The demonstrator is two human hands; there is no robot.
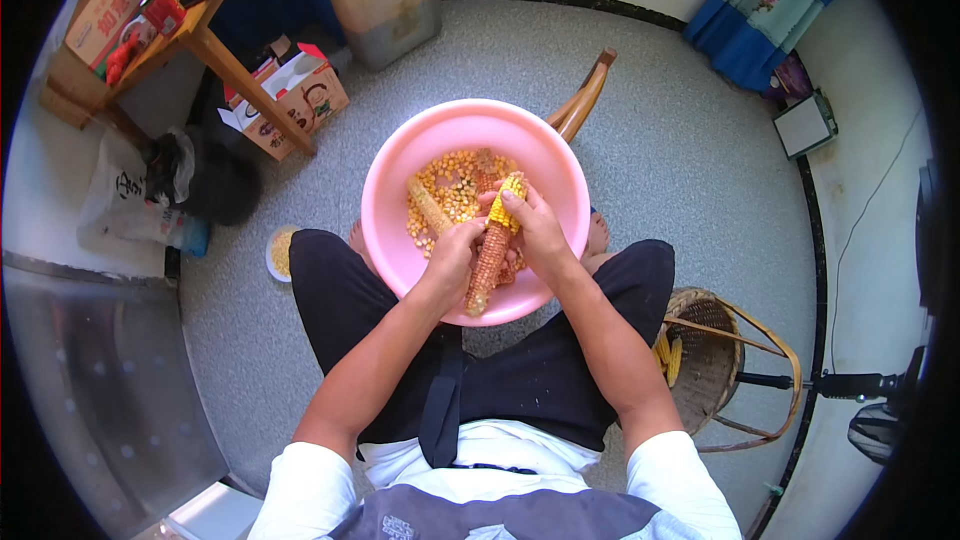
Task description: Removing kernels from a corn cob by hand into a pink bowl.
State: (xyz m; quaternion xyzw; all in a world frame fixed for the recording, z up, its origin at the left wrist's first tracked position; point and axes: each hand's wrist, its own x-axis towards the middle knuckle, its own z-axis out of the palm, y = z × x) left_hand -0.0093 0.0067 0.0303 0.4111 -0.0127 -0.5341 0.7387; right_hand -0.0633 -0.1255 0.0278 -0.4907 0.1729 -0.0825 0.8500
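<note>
Over a pink plastic basin (382, 240), both hands hold a half-shelled corn cob (491, 262). Yellow kernels remain around its upper end, while the lower part is bare and reddish. My right hand (536, 229) grips the upper end, its thumb on the kernels. My left hand (454, 259) is closed on the cob's left side around the middle; some of its fingers are hidden. Loose corn kernels (454, 184) lie in the basin. A pale bare cob (427, 206) rests among them at the left, and a reddish bare cob (485, 174) lies partly behind my right hand.
A wicker basket (705, 390) with yellow corn ears (675, 361) stands at the right. At the left is a white bowl (281, 255) of small yellowish bits. Beyond are a wooden table (247, 94), an open carton (319, 101), a plastic jerrycan (390, 11) and curved wooden legs (585, 101).
</note>
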